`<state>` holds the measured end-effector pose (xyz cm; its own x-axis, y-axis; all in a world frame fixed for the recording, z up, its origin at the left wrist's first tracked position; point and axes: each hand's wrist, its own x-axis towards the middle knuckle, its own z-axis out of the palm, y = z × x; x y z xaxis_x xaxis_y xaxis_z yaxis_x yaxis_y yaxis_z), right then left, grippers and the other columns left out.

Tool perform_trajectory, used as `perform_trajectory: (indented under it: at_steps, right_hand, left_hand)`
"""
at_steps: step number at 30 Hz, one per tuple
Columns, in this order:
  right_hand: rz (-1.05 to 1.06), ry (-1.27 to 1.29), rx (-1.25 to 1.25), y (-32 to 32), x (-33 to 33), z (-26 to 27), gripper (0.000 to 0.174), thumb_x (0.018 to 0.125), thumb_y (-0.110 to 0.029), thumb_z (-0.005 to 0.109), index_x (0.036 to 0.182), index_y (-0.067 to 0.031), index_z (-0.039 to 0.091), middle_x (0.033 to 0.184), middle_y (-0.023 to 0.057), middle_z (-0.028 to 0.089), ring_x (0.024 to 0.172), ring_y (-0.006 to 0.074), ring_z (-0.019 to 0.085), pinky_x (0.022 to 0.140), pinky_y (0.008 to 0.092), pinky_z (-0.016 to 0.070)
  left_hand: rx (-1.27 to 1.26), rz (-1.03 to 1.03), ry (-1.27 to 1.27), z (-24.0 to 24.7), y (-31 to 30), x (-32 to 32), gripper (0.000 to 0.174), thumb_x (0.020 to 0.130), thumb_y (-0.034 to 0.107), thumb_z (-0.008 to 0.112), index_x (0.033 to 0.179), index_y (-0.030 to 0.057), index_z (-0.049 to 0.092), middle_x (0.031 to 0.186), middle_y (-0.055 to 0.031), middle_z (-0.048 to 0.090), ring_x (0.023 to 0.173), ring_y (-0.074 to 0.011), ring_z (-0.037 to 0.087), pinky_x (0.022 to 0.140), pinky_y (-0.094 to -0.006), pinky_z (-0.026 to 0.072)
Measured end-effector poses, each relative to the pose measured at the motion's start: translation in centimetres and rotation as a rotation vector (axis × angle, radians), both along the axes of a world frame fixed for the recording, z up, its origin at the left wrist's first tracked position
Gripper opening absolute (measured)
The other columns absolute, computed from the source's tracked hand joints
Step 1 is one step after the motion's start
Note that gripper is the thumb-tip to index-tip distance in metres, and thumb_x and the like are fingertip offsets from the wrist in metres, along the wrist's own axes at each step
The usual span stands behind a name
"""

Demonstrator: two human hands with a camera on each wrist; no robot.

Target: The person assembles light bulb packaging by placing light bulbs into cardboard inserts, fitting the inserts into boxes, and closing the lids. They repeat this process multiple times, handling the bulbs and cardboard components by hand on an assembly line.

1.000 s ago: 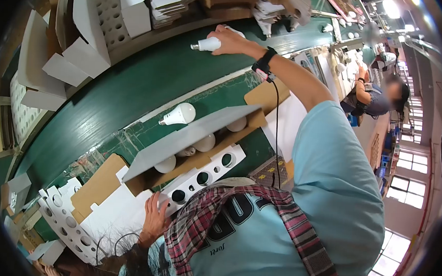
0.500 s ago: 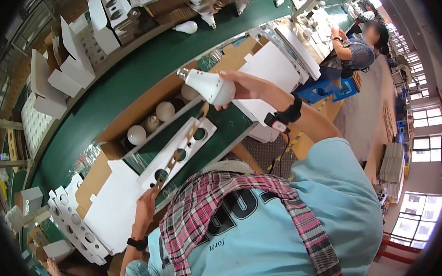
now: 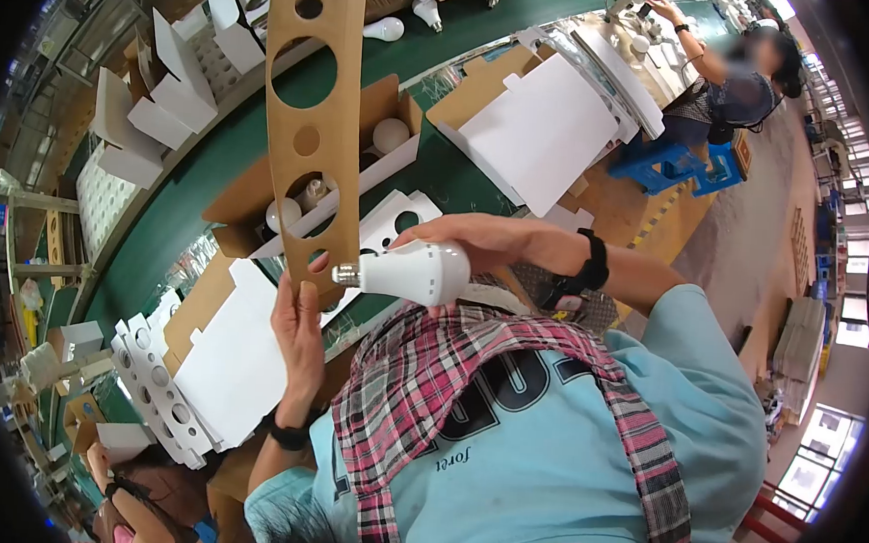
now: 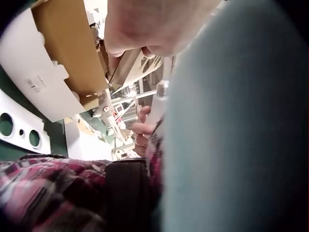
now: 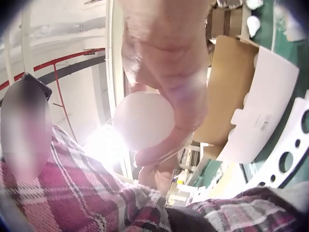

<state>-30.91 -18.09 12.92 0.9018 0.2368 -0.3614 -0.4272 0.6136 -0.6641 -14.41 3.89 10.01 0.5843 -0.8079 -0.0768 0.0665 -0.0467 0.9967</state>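
A long brown cardboard insert (image 3: 307, 142) with round holes stands up in front of me in the head view. My left hand (image 3: 299, 333) pinches its lower end between thumb and fingers. In my right hand (image 3: 500, 238) is a white LED light bulb (image 3: 420, 274), its metal screw base (image 3: 346, 274) pointing left at the insert's lower end. The right wrist view shows the bulb's round dome (image 5: 144, 121) within the curled fingers. Behind the insert, an open carton (image 3: 393, 161) holds several bulbs, partly hidden. A white insert (image 3: 403, 214) with holes lies on the green bench beside it.
Flattened white cartons (image 3: 535, 134) lie to the right, with another white sheet (image 3: 229, 349) and perforated inserts (image 3: 150, 365) at the left. Across the green belt (image 3: 177, 224) stand open boxes (image 3: 174, 81). Loose bulbs (image 3: 383, 29) lie farther back. Another person (image 3: 714, 85) works at upper right.
My right hand has brought the bulb from across the belt towards my chest. The left hand has gone from the white insert to lifting the brown one upright. The carton's lid flap has been opened.
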Motion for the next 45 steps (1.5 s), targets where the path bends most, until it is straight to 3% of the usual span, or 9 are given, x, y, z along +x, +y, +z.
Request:
perform_trajectory:
  at_steps: [9,14,18,25,27,33,35,37,45]
  right_hand:
    - [-0.010,0.039,0.491,0.3,3.2,-3.4,0.066,0.098,-0.054,0.024,0.127,0.0029,0.041,0.094,0.0210,0.063,0.073,0.0243,0.067,0.055,0.0225,0.0568]
    - [0.099,0.209,1.124,0.8,4.4,-5.1,0.053,0.098,-0.047,0.033,0.128,-0.0044,0.040,0.104,0.0282,0.049,0.067,0.0206,0.051,0.050,0.0226,0.0548]
    - [0.128,0.208,1.151,-0.2,5.7,-6.7,0.051,0.099,-0.044,0.030,0.125,-0.0024,0.045,0.101,0.0280,0.050,0.063,0.0201,0.050,0.046,0.0200,0.0495]
    - [0.326,0.097,0.979,-3.5,10.4,-3.6,0.057,0.098,-0.046,0.026,0.116,0.0028,0.049,0.093,0.0300,0.059,0.054,0.0168,0.054,0.044,0.0204,0.0503]
    - [0.339,0.275,0.756,-5.1,12.6,-2.5,0.064,0.097,-0.054,0.026,0.117,0.0014,0.051,0.088,0.0267,0.060,0.059,0.0229,0.061,0.038,0.0211,0.0451]
    - [0.289,-0.568,-0.919,-19.0,20.4,-1.9,0.039,0.092,-0.033,0.056,0.112,-0.0003,0.058,0.087,0.0096,0.068,0.087,0.0151,0.064,0.075,0.0280,0.0525]
    - [-0.115,-0.280,-1.113,-24.0,22.6,-4.1,0.034,0.088,-0.031,0.059,0.106,-0.0023,0.062,0.091,0.0107,0.069,0.084,0.0189,0.065,0.076,0.0301,0.0502]
    - [-0.062,-0.258,-1.615,-29.0,24.9,-9.1,0.037,0.088,-0.030,0.057,0.109,0.0005,0.059,0.101,0.0154,0.065,0.092,0.0287,0.062,0.081,0.0360,0.0482]
    - [0.147,0.126,-1.958,-33.0,31.6,-23.0,0.063,0.071,-0.037,0.073,0.115,0.0037,0.055,0.112,0.0202,0.054,0.109,0.0410,0.051,0.087,0.0482,0.0464]
  left_hand:
    - [0.020,0.166,-0.410,-0.9,-2.0,-1.1,0.032,0.100,0.009,0.040,0.129,0.0006,0.051,0.117,-0.0080,0.060,0.104,-0.0126,0.057,0.086,-0.0280,0.0459]
    - [-0.279,0.041,-0.925,-2.3,-3.9,1.1,0.042,0.092,0.007,0.053,0.134,0.0094,0.046,0.135,-0.0279,0.043,0.124,-0.0434,0.045,0.097,-0.0463,0.0426]
    - [-0.242,-0.084,-0.735,-0.6,-4.0,2.5,0.048,0.097,0.039,0.042,0.131,0.0070,0.050,0.136,-0.0265,0.040,0.126,-0.0408,0.041,0.101,-0.0487,0.0360]
    - [-0.153,0.068,-0.610,4.2,-6.2,5.0,0.031,0.096,0.031,0.049,0.107,0.0026,0.054,0.108,-0.0120,0.044,0.101,-0.0222,0.045,0.086,-0.0331,0.0379]
    - [-0.168,0.114,-0.605,4.6,-7.3,6.2,0.033,0.096,0.033,0.049,0.107,0.0025,0.050,0.106,-0.0121,0.044,0.100,-0.0225,0.045,0.087,-0.0336,0.0369]
    - [-0.029,0.193,-0.517,3.7,-7.6,9.7,0.041,0.099,0.034,0.040,0.120,-0.0006,0.047,0.112,-0.0116,0.047,0.110,-0.0231,0.043,0.096,-0.0369,0.0319]
    - [-0.029,0.276,-0.559,4.0,-8.1,10.7,0.036,0.096,0.033,0.047,0.106,-0.0014,0.048,0.101,-0.0109,0.043,0.090,-0.0180,0.045,0.078,-0.0293,0.0384]
    - [0.019,0.320,-0.527,3.8,-7.5,11.6,0.038,0.095,0.038,0.049,0.101,0.0001,0.049,0.099,-0.0111,0.043,0.089,-0.0191,0.044,0.079,-0.0304,0.0376]
    - [0.215,0.333,-0.334,3.8,-6.2,12.7,0.037,0.094,0.038,0.053,0.097,0.0009,0.049,0.099,-0.0104,0.042,0.088,-0.0183,0.045,0.076,-0.0308,0.0391]
